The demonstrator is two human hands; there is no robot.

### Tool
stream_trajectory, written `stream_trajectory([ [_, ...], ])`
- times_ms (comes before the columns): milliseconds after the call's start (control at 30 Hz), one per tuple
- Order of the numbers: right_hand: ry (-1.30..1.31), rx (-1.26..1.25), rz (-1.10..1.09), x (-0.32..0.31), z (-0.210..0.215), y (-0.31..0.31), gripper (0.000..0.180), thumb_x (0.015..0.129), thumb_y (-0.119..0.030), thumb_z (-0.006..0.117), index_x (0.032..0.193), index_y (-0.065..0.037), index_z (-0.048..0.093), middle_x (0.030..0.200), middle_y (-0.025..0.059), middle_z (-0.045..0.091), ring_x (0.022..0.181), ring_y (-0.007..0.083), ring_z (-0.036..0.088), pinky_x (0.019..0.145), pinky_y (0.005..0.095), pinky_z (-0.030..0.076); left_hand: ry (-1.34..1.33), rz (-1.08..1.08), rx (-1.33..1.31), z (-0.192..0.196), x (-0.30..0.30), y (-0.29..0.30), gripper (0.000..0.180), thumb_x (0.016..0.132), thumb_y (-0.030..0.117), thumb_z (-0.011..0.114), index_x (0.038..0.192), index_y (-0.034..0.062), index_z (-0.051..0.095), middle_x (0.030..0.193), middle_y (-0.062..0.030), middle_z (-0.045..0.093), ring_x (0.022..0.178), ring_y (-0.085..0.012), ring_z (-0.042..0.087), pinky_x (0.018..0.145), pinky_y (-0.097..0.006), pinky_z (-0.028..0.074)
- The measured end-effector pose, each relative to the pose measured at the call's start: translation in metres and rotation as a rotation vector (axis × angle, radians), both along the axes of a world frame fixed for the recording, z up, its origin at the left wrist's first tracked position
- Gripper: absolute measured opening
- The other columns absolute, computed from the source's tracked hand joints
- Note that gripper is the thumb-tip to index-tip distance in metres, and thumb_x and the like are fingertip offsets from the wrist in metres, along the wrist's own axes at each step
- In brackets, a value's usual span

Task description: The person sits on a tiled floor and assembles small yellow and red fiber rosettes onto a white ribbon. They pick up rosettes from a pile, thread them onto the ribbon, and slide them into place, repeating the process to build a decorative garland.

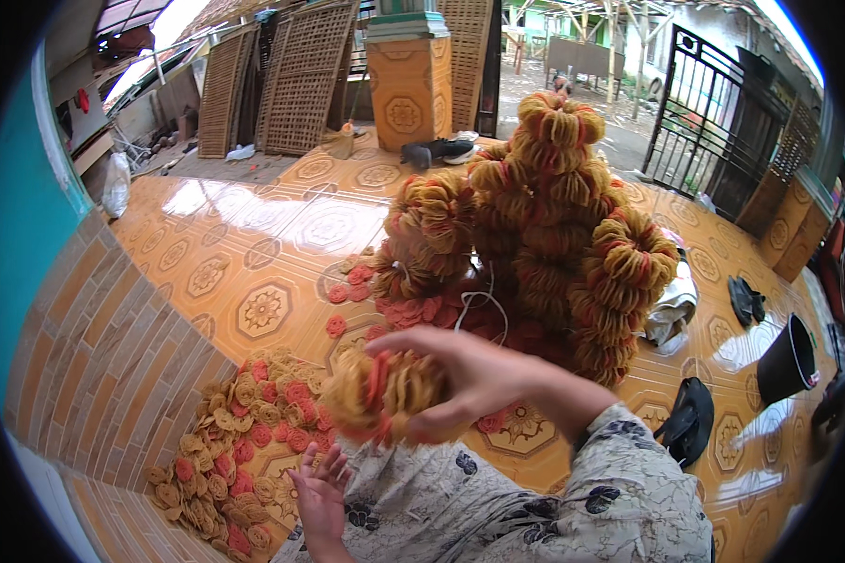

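My right hand is wrapped round a bundle of tan and red crackers, lacy noodle-like discs packed into a thick ring. It holds the bundle above my lap, in front of me. Lower down, my left hand is open, palm up and fingers apart, with nothing in it. Beside it on the left, loose tan and red crackers lie spread over the floor. Ahead, similar bundles are piled into a tall stack. A white cord loops at the stack's front, among loose red crackers.
Patterned orange tiles cover the floor, with a brick-patterned low wall at left. Black sandals, a black bucket and white cloth are at right. Woven bamboo panels, a tiled pillar and a metal gate stand behind.
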State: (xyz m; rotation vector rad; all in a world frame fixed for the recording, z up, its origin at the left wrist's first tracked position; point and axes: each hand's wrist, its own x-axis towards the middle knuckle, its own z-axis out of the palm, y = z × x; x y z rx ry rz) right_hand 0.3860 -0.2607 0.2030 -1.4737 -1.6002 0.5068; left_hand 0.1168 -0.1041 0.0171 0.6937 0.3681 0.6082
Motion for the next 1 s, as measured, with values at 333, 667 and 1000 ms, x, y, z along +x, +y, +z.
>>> stream_trajectory([
  [333,-0.119,0.163,-1.117,0.175,0.104,-0.177,0.068,0.071,-0.023,0.076,0.127,0.002,0.048,0.105,0.0181,0.062,0.084,0.0212,0.066,0.074,0.0283,0.057,0.237,0.216,0.123,-0.027,-0.046,0.036,0.051,0.098,0.048,0.042,0.135,0.0121,0.042,0.124,-0.0032,0.056,0.101,-0.0148,0.054,0.087,-0.030,0.042],
  [667,-0.380,-0.234,-1.945,0.292,0.000,-0.261,0.053,0.086,-0.026,0.063,0.131,-0.001,0.049,0.132,0.0162,0.053,0.119,0.0272,0.053,0.097,0.0392,0.041,0.246,0.392,0.173,-0.014,-0.095,0.047,0.045,0.100,0.037,0.045,0.134,0.0080,0.043,0.124,-0.0064,0.055,0.100,-0.0144,0.054,0.086,-0.028,0.043],
  [1000,-0.228,-0.210,-0.998,0.194,-0.167,-0.028,0.017,0.080,-0.014,0.068,0.090,0.000,0.066,0.094,0.0168,0.063,0.092,0.0356,0.060,0.083,0.0431,0.047,0.273,0.400,0.157,-0.018,-0.094,0.041,0.038,0.099,0.029,0.047,0.130,0.0068,0.046,0.123,-0.0076,0.056,0.100,-0.0158,0.055,0.085,-0.028,0.044],
])
